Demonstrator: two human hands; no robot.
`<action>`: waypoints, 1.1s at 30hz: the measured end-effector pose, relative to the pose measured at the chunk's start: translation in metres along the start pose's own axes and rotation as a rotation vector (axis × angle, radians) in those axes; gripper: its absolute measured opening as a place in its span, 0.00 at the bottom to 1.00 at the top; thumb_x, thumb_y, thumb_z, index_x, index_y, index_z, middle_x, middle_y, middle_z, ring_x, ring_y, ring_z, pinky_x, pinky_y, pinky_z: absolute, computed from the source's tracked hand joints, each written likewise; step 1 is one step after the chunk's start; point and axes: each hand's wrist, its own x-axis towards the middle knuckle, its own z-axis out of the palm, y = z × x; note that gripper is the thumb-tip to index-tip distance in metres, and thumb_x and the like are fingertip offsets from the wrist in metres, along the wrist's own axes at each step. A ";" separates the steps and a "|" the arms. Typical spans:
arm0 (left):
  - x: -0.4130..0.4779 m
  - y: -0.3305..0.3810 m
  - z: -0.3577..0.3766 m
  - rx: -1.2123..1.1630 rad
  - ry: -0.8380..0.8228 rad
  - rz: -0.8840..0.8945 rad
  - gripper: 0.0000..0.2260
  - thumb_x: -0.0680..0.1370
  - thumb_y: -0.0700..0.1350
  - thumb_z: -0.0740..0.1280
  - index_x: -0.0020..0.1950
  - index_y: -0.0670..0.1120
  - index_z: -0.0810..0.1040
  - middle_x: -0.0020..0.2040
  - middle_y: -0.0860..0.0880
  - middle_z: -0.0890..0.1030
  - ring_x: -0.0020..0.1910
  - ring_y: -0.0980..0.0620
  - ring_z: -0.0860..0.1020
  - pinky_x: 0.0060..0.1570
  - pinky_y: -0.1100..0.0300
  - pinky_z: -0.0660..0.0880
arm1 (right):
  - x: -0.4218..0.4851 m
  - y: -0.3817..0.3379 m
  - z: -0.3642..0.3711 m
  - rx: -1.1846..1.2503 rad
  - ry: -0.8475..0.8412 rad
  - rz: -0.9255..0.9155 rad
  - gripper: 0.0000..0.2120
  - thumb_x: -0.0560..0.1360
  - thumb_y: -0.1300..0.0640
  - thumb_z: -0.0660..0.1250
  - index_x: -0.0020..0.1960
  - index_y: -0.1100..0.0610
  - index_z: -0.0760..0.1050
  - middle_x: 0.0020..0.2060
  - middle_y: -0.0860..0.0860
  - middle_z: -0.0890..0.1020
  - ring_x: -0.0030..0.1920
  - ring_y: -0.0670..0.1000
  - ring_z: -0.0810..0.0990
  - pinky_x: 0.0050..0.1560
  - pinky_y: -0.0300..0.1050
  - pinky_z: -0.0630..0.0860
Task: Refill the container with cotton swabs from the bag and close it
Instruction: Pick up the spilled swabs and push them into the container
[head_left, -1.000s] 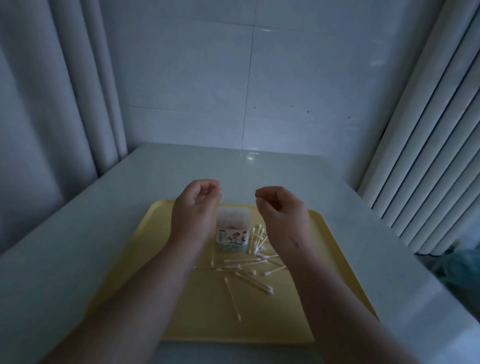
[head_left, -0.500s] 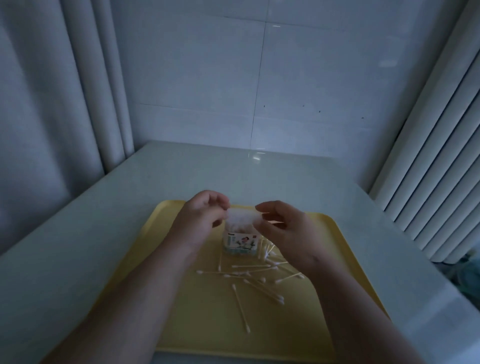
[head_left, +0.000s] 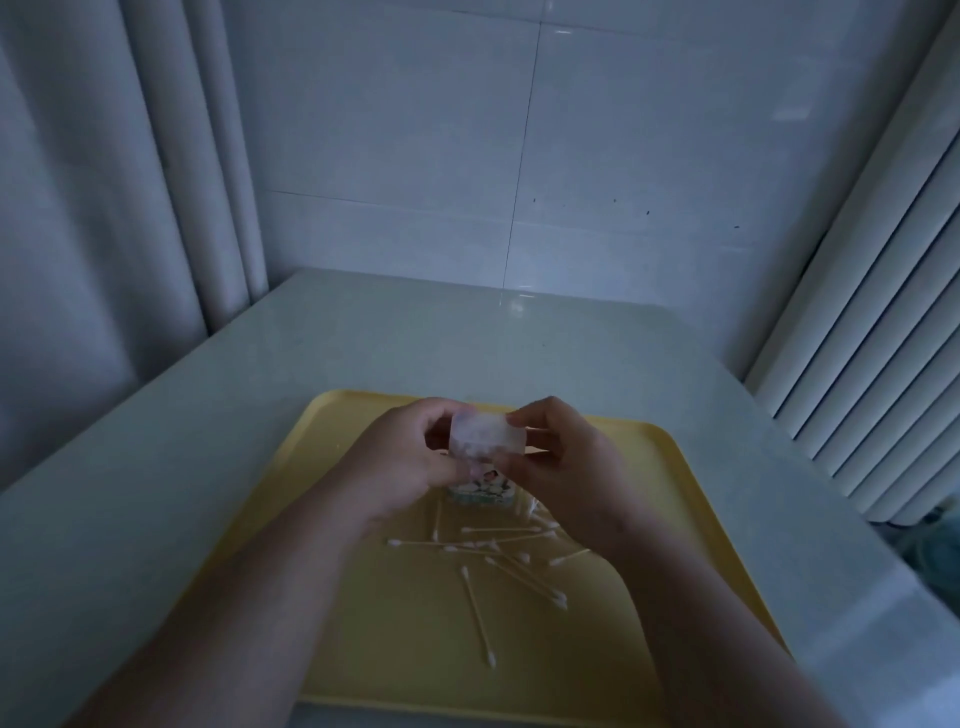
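A small clear container (head_left: 485, 439) with a printed label near its base stands upright on the yellow tray (head_left: 363, 597). White swab tips show through its top. My left hand (head_left: 400, 462) grips its left side and my right hand (head_left: 558, 462) grips its right side, fingers pinched around the upper part. Several loose cotton swabs (head_left: 498, 556) with pale wooden sticks lie scattered on the tray in front of the container. I see no bag in view.
The tray rests on a pale tabletop (head_left: 156, 441) that meets a tiled wall (head_left: 519, 156). Curtains (head_left: 104, 182) hang at the left, and ribbed vertical slats (head_left: 883, 312) stand at the right.
Both hands came down from above the tray and closed around the top of the container. The view shifted slightly.
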 end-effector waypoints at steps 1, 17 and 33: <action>0.000 0.000 0.000 0.005 0.003 0.003 0.22 0.66 0.38 0.79 0.57 0.52 0.81 0.49 0.53 0.85 0.51 0.56 0.82 0.50 0.62 0.77 | 0.000 0.000 0.000 0.000 -0.002 -0.004 0.13 0.70 0.53 0.74 0.46 0.40 0.72 0.46 0.43 0.83 0.44 0.43 0.83 0.43 0.40 0.79; -0.003 0.004 0.002 0.110 -0.015 0.033 0.35 0.65 0.40 0.80 0.66 0.60 0.70 0.51 0.58 0.83 0.54 0.57 0.81 0.61 0.51 0.76 | 0.007 -0.007 -0.001 -0.087 0.126 0.087 0.09 0.76 0.45 0.63 0.51 0.47 0.78 0.40 0.46 0.85 0.42 0.48 0.84 0.49 0.53 0.80; -0.002 0.004 0.008 0.091 0.053 0.122 0.31 0.67 0.40 0.78 0.63 0.60 0.68 0.51 0.56 0.82 0.51 0.59 0.81 0.56 0.56 0.78 | 0.008 0.002 -0.023 -0.241 0.121 0.246 0.08 0.74 0.57 0.67 0.51 0.52 0.82 0.47 0.49 0.84 0.48 0.50 0.81 0.50 0.43 0.76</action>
